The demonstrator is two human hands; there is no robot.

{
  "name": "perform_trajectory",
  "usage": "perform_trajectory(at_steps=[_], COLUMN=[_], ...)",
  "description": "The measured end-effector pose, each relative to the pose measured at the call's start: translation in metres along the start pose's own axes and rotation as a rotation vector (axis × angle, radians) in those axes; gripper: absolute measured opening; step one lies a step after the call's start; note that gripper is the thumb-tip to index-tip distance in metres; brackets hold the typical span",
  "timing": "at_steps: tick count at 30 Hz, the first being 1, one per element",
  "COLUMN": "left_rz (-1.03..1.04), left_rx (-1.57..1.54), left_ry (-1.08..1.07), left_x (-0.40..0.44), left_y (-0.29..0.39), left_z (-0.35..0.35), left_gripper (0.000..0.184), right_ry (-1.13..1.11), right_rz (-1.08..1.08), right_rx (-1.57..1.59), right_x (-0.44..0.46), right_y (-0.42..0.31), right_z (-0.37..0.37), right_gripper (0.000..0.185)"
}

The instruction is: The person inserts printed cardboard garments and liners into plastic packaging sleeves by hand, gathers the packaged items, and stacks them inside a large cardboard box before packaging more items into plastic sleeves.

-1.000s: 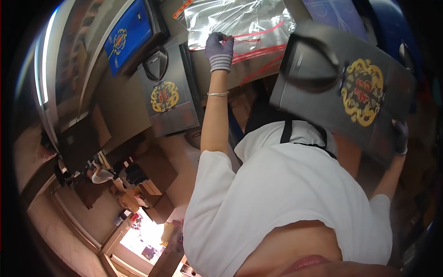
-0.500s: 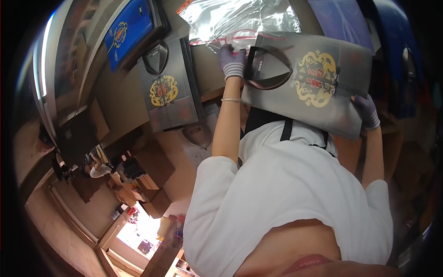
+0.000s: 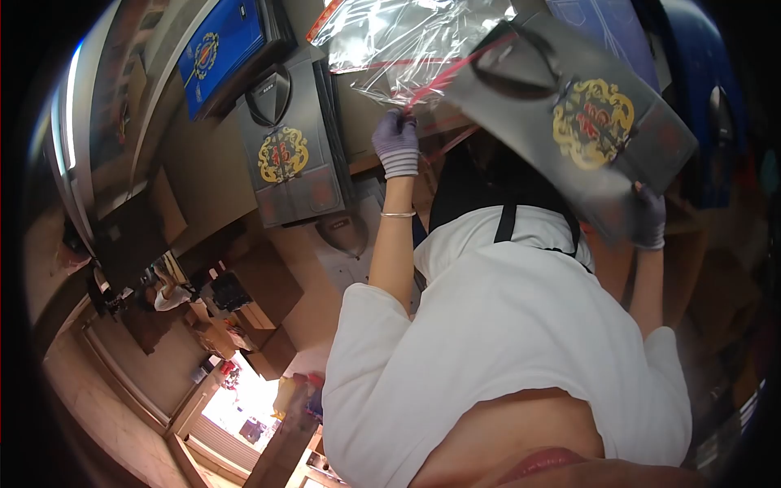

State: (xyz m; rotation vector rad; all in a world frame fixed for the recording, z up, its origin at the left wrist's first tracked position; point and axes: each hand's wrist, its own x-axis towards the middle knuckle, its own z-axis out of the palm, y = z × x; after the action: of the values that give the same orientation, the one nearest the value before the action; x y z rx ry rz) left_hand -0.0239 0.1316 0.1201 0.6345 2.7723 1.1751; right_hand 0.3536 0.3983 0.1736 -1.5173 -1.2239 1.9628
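Note:
My right hand [image 3: 649, 215], in a purple glove with a striped cuff, is closed on the lower edge of a grey gift bag [image 3: 521, 122]. The bag is flat, tilted and slightly blurred, with a dark handle and a gold-and-red emblem. My left hand [image 3: 396, 134], gloved alike, has its fingers pinched on the red strip at the edge of a clear plastic bag [image 3: 399, 49]. That shiny bag lies beyond my left hand, and its red strip runs up to the gift bag's handle end.
More grey gift bags [image 3: 285, 159] are stacked at the left, beside blue ones [image 3: 220, 53]. A bluish sheet [image 3: 606, 28] lies at the upper right. Cardboard boxes [image 3: 259, 285] and another person [image 3: 169, 294] are in the left background.
The gift bag has turned clockwise, its handle end swinging up and away from my left hand. My left hand has come nearer my body, drawing the red strip along.

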Motion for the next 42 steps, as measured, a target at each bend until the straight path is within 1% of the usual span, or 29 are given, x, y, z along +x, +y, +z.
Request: perform_trajectory(at_steps=[1, 2, 5, 7, 8, 10, 13, 14, 15, 16, 18, 20, 23, 24, 27, 28, 29, 31, 32, 34, 36, 39, 40, 42], left_rz=[-0.082, -0.078, -0.050, -0.026, 0.011, 0.090, 0.043, 0.079, 0.053, 0.027, -0.015, -0.044, -0.046, -0.030, 0.038, 0.020, 0.061, 0.137, 0.165, 0.166, 0.161, 0.212, 0.119, 0.058], left_rx=[-0.029, -0.034, -0.057, -0.064, -0.069, -0.075, -0.189, -0.175, -0.171, -0.167, -0.191, -0.246, -0.236, -0.303, -0.228, -0.161, -0.172, -0.190, -0.147, -0.096, -0.012, 0.025, -0.029, -0.133], left_ry=[-0.012, -0.007, -0.021, -0.079, -0.088, -0.103, -0.127, -0.103, -0.106, -0.108, -0.102, -0.089, -0.185, -0.173, -0.142, -0.180, -0.176, -0.175, -0.134, -0.134, -0.166, -0.083, -0.098, -0.052], left_x=[0.001, 0.004, 0.014, 0.014, 0.013, 0.010, 0.001, -0.001, -0.001, 0.000, 0.001, 0.007, 0.016, 0.015, 0.009, 0.006, 0.004, -0.003, -0.007, -0.012, -0.015, -0.021, -0.023, -0.023], left_y=[0.007, 0.010, 0.017, 0.018, 0.015, 0.007, 0.001, 0.000, -0.003, -0.006, -0.009, -0.009, -0.003, -0.002, -0.018, 0.000, -0.001, -0.006, -0.012, -0.013, -0.009, -0.004, -0.002, 0.001], left_z=[-0.002, -0.003, 0.001, 0.000, -0.001, -0.002, -0.012, -0.014, -0.015, -0.015, -0.015, -0.009, -0.009, -0.007, -0.008, -0.020, -0.021, -0.023, -0.018, -0.015, -0.015, -0.019, -0.019, -0.013], left_gripper=[0.018, 0.018, 0.018, 0.020, 0.020, 0.019, 0.018, 0.016, 0.017, 0.017, 0.018, 0.018, 0.019, 0.018, 0.016, 0.015, 0.015, 0.014, 0.015, 0.017, 0.018, 0.016, 0.015, 0.014], right_ry=[-0.091, -0.188, -0.276, -0.309, -0.293, -0.269, -0.263, -0.247, -0.232, -0.236, -0.371, -0.429, -0.402, -0.359, -0.211, -0.234, -0.240, -0.249, -0.223, -0.166, -0.158, -0.116, -0.100, -0.100], right_rz=[-0.040, -0.159, -0.035, 0.099, 0.146, 0.121, 0.108, 0.102, 0.096, 0.089, 0.078, 0.227, 0.262, 0.288, 0.220, 0.196, 0.191, 0.190, 0.171, 0.137, 0.098, 0.108, 0.121, 0.149], right_rx=[-0.082, -0.244, -0.234, -0.249, -0.167, -0.113, -0.057, -0.054, -0.052, -0.112, -0.161, -0.050, -0.103, -0.123, 0.021, 0.042, 0.056, 0.083, 0.057, 0.002, 0.003, 0.049, 0.071, 0.066], right_x=[0.001, 0.008, 0.014, 0.001, -0.002, 0.011, 0.022, 0.026, 0.026, 0.017, 0.017, 0.001, 0.023, 0.009, 0.005, 0.016, 0.024, 0.018, 0.013, -0.005, -0.002, -0.003, -0.002, -0.003], right_y=[-0.004, -0.002, -0.007, -0.041, -0.046, -0.034, -0.014, -0.002, -0.002, -0.011, -0.013, -0.036, -0.018, -0.038, -0.036, -0.021, -0.007, -0.005, -0.006, -0.021, -0.018, -0.012, -0.013, -0.013], right_z=[-0.018, -0.039, -0.069, -0.039, -0.022, -0.014, -0.016, -0.025, -0.021, -0.016, -0.037, -0.022, -0.039, -0.010, 0.017, 0.003, -0.011, -0.009, -0.008, 0.011, 0.005, 0.002, 0.004, 0.005], right_gripper=[0.008, 0.007, 0.013, 0.016, 0.018, 0.018, 0.021, 0.022, 0.023, 0.029, 0.032, 0.036, 0.035, 0.028, 0.025, 0.020, 0.019, 0.016, 0.014, 0.011, 0.013, 0.014, 0.014, 0.013])
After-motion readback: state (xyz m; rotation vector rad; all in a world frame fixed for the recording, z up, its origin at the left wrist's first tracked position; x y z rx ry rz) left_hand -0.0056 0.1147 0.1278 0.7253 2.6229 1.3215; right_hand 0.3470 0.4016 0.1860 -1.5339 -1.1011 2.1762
